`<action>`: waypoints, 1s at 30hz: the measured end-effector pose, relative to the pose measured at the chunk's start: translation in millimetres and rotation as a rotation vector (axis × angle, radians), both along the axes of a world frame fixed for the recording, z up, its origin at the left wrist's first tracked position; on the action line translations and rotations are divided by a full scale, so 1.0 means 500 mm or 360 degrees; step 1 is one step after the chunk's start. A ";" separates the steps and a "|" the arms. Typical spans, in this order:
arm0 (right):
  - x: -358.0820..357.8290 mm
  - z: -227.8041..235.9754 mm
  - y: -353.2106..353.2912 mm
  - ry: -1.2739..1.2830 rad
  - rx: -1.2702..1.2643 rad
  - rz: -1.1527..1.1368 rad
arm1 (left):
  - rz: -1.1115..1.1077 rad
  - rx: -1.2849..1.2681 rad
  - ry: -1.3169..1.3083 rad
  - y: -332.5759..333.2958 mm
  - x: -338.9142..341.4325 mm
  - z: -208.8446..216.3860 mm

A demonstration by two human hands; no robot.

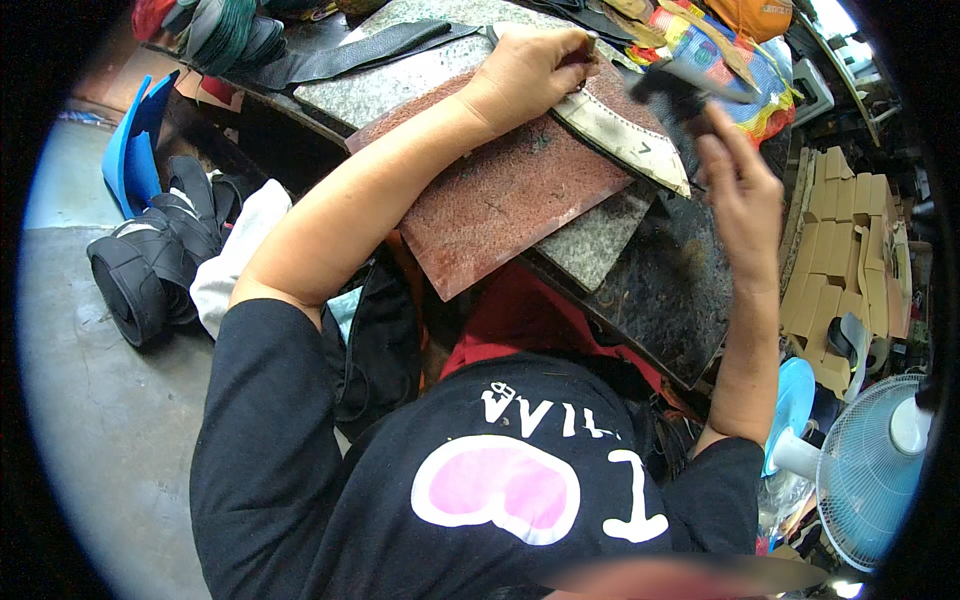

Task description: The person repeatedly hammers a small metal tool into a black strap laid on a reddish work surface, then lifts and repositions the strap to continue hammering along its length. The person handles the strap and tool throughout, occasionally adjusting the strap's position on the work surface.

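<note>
My right hand (745, 190) is raised at the right of the bench, its fingers wrapped round a hammer (665, 92). The hammer's head is dark and smeared by motion. At the middle top, my left hand (540, 68) is closed in a pinch over a curved white strip (630, 142) with a black edge and a line of small dark marks. What the fingertips pinch is too small and too hidden to name. Beneath the strip lies a reddish-brown board (500, 205), tilted across a speckled grey stone slab (595, 245).
A black strap (370, 55) runs along the slab's far side. Left of the bench are black rolls (140, 270) and a blue folded sheet (135, 145). At the right are a colourful bag (715, 60), stacked cardboard pieces (830, 250) and a fan (870, 470).
</note>
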State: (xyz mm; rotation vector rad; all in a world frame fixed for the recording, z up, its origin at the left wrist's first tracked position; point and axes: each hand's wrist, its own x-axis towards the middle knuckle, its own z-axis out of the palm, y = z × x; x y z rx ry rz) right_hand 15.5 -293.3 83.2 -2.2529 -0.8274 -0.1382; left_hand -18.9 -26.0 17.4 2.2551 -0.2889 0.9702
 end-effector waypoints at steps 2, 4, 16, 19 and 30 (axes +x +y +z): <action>-0.006 0.060 -0.003 0.0039 0.0493 0.0121 | 0.0008 0.0053 0.0065 -0.007 -0.002 0.006; -0.012 0.091 0.006 -0.0282 0.0914 0.0270 | 0.0001 0.0215 0.0003 -0.009 -0.007 0.013; -0.008 -0.049 -0.020 -0.0087 -0.0214 -0.0019 | 0.0101 -0.0001 0.0066 -0.007 -0.003 -0.004; -0.025 -0.064 -0.011 -0.0278 -0.0313 -0.0050 | 0.0016 -0.0866 0.0454 0.007 0.018 -0.025; -0.013 -0.085 -0.022 -0.0224 -0.0283 -0.0080 | -0.0086 -0.0712 0.0425 0.002 0.002 -0.011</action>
